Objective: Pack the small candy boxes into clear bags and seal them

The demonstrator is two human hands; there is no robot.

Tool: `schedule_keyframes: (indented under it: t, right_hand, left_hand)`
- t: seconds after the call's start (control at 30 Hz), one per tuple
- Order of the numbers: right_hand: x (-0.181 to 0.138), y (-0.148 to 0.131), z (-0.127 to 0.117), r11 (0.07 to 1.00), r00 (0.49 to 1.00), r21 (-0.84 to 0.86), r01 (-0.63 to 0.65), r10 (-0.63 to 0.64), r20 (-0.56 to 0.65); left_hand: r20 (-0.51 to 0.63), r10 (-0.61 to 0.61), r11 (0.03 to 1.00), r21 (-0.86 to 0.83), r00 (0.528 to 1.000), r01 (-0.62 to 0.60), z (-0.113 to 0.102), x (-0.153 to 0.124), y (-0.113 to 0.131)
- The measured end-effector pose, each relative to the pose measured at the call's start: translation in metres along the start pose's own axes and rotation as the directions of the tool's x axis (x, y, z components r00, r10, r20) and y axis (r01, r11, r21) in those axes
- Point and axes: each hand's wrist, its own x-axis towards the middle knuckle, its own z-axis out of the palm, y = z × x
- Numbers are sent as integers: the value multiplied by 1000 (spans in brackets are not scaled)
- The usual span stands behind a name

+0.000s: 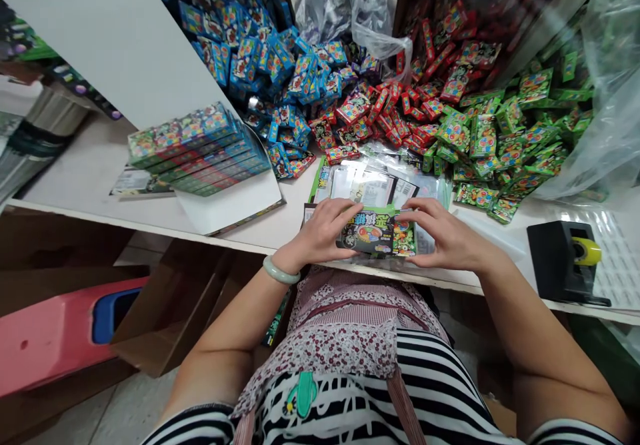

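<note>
My left hand point(327, 231) is closed round the left side of a black printed card sleeve point(367, 233), its thumb along the lower edge. From the sleeve's right end a small green box point(404, 237) sticks out. Fingers and thumb of my right hand point(443, 235) pinch this end at the top and bottom edges. Under and behind the sleeve lie flat printed cards point(363, 185) and clear plastic at the table's front edge.
Piles of small blue boxes point(250, 51), red boxes point(380, 108) and green boxes point(500, 138) cover the back. Stacked multicoloured packs point(195, 148) stand left in a white open carton point(235, 208). At right is a black tape dispenser point(557, 258). A pink stool point(45, 338) stands below left.
</note>
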Motion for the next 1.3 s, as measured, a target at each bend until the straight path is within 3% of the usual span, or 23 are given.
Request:
schedule_keyframes:
  t: [0.27,0.43,0.57,0.63,0.73,0.77,0.87,1.0,1.2,1.3]
  right_hand:
    - [16,18,24,999,997,42,17,-14,-76]
    - [21,4,42,998,957,-27,-53,43,-287]
    - [27,-11,53,996,976,26,-91,94,-194]
    - [40,-6,49,982,949,109,-151,175,-261]
    - [86,18,34,949,840,170,-264,313,-443]
    - [107,28,30,952,844,120,-280,304,-442]
    - [177,56,27,948,944,-111,-297,274,-185]
    - [241,75,39,873,938,-413,-258,329,109]
    - [265,77,47,825,903,-503,-257,390,179]
    - [260,69,35,847,922,-436,-305,377,87]
  left_hand:
    - [-33,-87,995,-55,996,85,5,-8,2]
    - [-109,-177,984,-3,978,177,5,-12,1]
    - [-102,-121,993,0,987,122,1,-13,-2]
    - [-115,-155,988,8,981,157,-4,-17,-6]
    - [-167,-232,970,34,958,241,-16,-27,-15]
    - [-181,-245,966,42,952,256,-20,-30,-17]
    - [-196,-258,961,50,946,272,-29,-36,-18]
    - [-201,-280,955,44,939,294,-33,-46,-17]
    - [-231,-306,949,10,924,316,-34,-58,-26]
    - [-258,-315,945,-1,913,326,-35,-60,-32]
